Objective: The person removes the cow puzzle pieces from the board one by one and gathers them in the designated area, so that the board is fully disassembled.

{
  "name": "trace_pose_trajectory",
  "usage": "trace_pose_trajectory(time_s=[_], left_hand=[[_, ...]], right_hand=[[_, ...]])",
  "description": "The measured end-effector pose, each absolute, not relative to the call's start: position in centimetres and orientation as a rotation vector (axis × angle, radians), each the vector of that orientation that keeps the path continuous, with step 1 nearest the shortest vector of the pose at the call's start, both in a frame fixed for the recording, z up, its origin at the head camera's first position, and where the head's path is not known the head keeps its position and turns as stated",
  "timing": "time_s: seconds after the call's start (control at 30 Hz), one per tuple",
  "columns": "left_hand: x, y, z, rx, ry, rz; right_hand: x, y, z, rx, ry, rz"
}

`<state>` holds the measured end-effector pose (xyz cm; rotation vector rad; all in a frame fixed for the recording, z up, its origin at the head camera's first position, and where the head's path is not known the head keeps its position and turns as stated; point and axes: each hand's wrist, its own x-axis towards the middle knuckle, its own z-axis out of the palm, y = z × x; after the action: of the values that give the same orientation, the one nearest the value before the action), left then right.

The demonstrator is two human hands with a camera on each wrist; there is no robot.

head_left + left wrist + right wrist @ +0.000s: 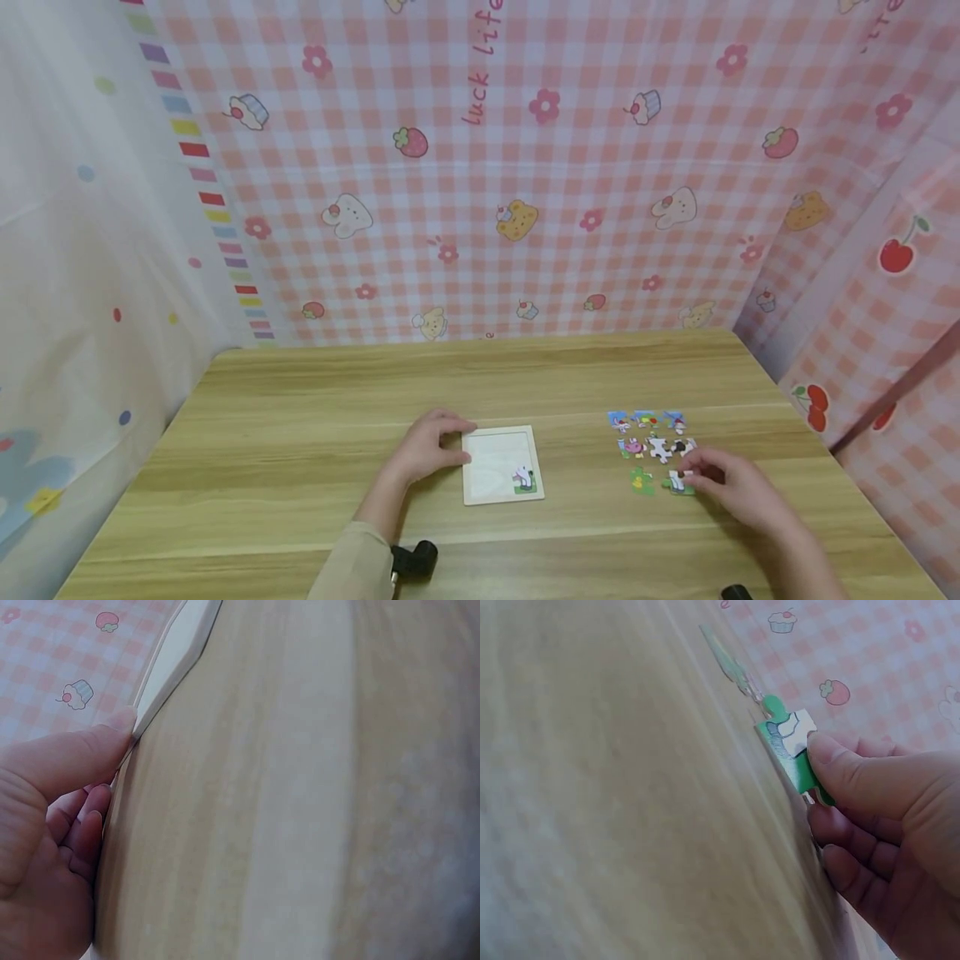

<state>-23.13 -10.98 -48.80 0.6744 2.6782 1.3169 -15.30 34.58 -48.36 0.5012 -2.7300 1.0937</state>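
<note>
A square, pale puzzle tray (pixel 491 457) lies on the wooden table, with one puzzle piece (pixel 524 478) in its lower right corner. My left hand (pixel 426 450) holds the tray at its left side, thumb on the edge and index finger near the upper left corner. In the left wrist view the thumb (pixel 90 746) touches the tray's rim (pixel 176 664). On the right, my right hand (pixel 738 483) pinches a green and white puzzle piece (pixel 791 742) at the lower right of a group of loose pieces. That piece looks slightly tilted up in the right wrist view.
Several loose puzzle pieces (pixel 647 418) lie in rough rows right of the tray, including a green one (pixel 642 481) and a mostly white one (pixel 659 450). A checked curtain (pixel 480 250) hangs behind the table (pixel 315 433). A black device (pixel 416 560) sits by the left sleeve.
</note>
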Motion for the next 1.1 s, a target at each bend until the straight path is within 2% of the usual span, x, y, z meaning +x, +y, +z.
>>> trace_pose_trajectory(time_s=[0.47, 1.1], left_hand=[[-23.24, -10.94, -49.0, 0.651, 2.66, 1.344], [-23.4, -10.93, -49.14, 0.631, 2.666, 1.331]], right_hand=[[-15.6, 34.19, -48.78, 0.545, -2.709, 0.948], [-15.7, 33.77, -48.73, 0.458, -2.659, 0.877]])
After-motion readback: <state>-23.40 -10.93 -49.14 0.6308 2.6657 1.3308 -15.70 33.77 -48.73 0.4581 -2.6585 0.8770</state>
